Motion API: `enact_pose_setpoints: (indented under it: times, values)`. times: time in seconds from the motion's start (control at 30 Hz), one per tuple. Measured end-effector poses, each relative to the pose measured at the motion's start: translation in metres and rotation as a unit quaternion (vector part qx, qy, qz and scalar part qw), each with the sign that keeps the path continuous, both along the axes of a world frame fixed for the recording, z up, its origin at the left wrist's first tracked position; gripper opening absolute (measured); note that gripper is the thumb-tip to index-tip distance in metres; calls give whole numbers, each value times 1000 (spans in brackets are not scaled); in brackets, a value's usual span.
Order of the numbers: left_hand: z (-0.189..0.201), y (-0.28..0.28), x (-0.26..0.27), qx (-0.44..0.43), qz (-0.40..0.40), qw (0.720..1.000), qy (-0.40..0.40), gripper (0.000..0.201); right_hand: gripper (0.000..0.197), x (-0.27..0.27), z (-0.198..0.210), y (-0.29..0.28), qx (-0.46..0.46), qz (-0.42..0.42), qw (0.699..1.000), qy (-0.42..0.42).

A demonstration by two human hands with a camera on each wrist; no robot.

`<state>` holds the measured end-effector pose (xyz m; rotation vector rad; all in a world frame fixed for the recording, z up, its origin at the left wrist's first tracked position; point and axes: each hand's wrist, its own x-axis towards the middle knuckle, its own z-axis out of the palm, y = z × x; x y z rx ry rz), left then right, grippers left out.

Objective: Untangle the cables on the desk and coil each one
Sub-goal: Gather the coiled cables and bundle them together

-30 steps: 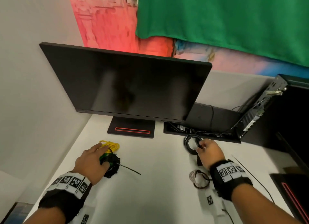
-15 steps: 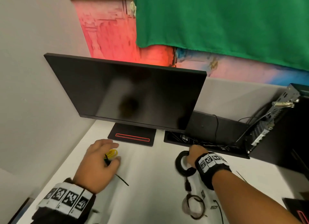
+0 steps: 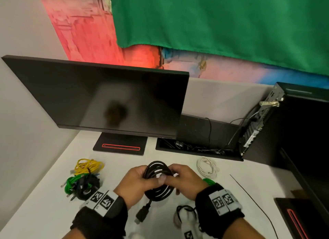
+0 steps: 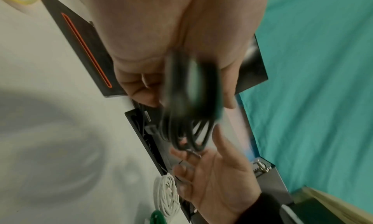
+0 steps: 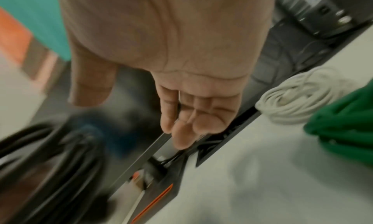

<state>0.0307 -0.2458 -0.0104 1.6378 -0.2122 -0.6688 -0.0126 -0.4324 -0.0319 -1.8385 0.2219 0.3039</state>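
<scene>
A black cable (image 3: pixel 158 182), wound into a coil, hangs above the white desk (image 3: pixel 44 203) between my two hands. My left hand (image 3: pixel 137 182) grips its left side, and the coil passes between thumb and fingers (image 4: pixel 141 93) in the left wrist view. My right hand (image 3: pixel 184 180) holds the right side, its fingertips (image 4: pixel 178 153) at the coil's end. The cable's plug (image 3: pixel 142 213) dangles below. A yellow cable (image 3: pixel 89 165) and a green and black tangle (image 3: pixel 80 185) lie to the left. A white coil (image 3: pixel 207 167) lies to the right, with a green cable (image 5: pixel 343 123) beside it.
A dark monitor (image 3: pixel 106 99) on its stand (image 3: pixel 121 147) fills the back. Behind the hands is a cable recess (image 3: pixel 195 147), with a computer case (image 3: pixel 267 123) to its right. A thin black wire (image 3: pixel 249 194) crosses the right side. A small dark coil (image 3: pixel 185 212) lies near my right wrist.
My left hand left the yellow and green pile and my right hand brought the black coil from the back. Both now meet at the middle with the coil lifted.
</scene>
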Motion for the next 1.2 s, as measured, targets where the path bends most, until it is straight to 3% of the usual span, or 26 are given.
enact_pose_setpoints:
  times: [0.1,0.17,0.23,0.27,0.33,0.37,0.47,0.67,0.83,0.97,1.03,1.13,1.2]
  values:
    - [-4,3,0,18,34,999,-25,26,52,8,0,-44,-11,-54,997,47]
    - [-6,11,3,31,69,997,-34,28,42,22,-11,-77,-132,-146,979,59]
    - [-7,20,3,25,95,995,-26,29,49,38,-28,-106,-347,-158,915,133]
    - [-8,24,3,11,105,994,-13,30,57,43,-35,-116,-407,-155,883,175]
    - [-9,29,3,-22,129,991,30,33,65,47,-48,-127,-454,-139,849,233]
    - [-9,31,3,-40,140,988,57,32,60,48,-52,-129,-465,-119,843,243]
    - [-9,37,1,-69,161,978,109,30,42,46,-61,-133,-461,-71,844,264]
    - [-10,42,0,-12,192,978,76,34,32,33,-59,-132,-372,-127,889,235]
    - [-14,42,-1,-15,196,976,97,35,24,13,-20,-104,-267,-168,947,64]
    - [-18,34,-5,-20,178,977,115,36,25,-19,13,-34,-159,-104,981,-49]
    - [-18,28,-9,-37,161,978,129,42,29,-32,17,4,-141,-51,986,-75]
    - [-18,25,-13,-89,85,976,179,67,26,-39,9,42,-183,-23,976,-113]
    - [-17,28,-17,-101,47,975,194,66,26,-39,1,54,-232,-24,964,-127]
